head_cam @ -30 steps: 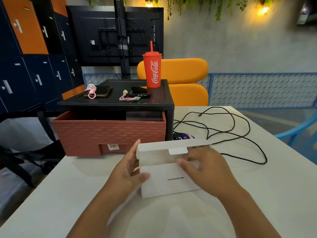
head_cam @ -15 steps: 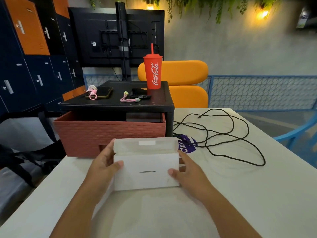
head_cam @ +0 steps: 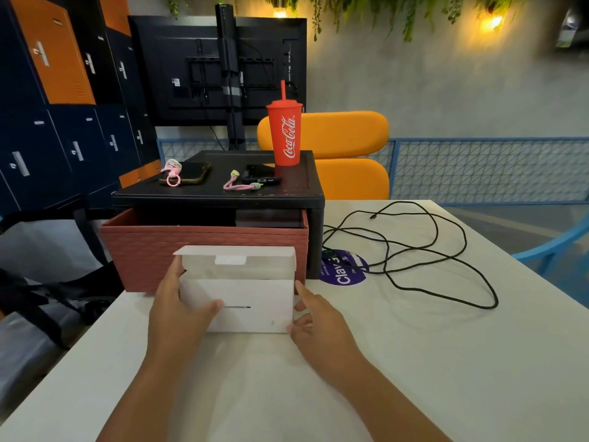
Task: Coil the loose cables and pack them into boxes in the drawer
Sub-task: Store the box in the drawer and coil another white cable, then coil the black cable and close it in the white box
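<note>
The left arm (head_cam: 140, 393) and right arm (head_cam: 376, 397) enter from the bottom edge and converge toward frame centre. The left hand (head_cam: 181, 311) grips the left end of the box (head_cam: 258, 298), thumb across the front face. The right hand (head_cam: 318, 323) touches the box's right edge, index finger straight, thumb at the lower corner.

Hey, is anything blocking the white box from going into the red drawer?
Nothing separate. The white box, gripped by the left hand, stands before the drawer, whose front wall it must clear; the opening above looks free.
</note>
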`<action>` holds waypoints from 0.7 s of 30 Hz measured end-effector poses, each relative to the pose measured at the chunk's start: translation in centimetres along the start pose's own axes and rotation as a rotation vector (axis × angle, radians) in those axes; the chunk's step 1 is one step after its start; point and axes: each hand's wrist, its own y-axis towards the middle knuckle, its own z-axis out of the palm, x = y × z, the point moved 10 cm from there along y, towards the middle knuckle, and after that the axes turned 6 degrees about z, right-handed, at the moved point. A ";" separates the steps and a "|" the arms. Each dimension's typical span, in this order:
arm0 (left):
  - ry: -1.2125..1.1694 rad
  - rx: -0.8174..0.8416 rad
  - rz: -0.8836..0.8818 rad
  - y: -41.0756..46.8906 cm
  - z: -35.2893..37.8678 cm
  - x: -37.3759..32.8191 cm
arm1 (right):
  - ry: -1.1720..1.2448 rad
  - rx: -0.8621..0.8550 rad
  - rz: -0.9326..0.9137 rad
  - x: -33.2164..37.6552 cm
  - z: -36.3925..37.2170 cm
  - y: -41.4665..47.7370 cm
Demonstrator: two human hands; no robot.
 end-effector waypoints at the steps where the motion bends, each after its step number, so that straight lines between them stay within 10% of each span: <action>1: 0.031 -0.025 0.004 0.0 -0.2 0.0 | 0.047 0.027 0.005 -0.1 0.4 -0.1; 12: 0.186 -0.155 0.042 -1.3 -0.4 -1.5 | 0.117 0.172 0.016 -0.3 1.5 -0.5; 21: 0.155 -0.311 -0.051 -3.2 0.2 -2.2 | -0.252 -0.313 0.186 -5.2 -8.7 0.9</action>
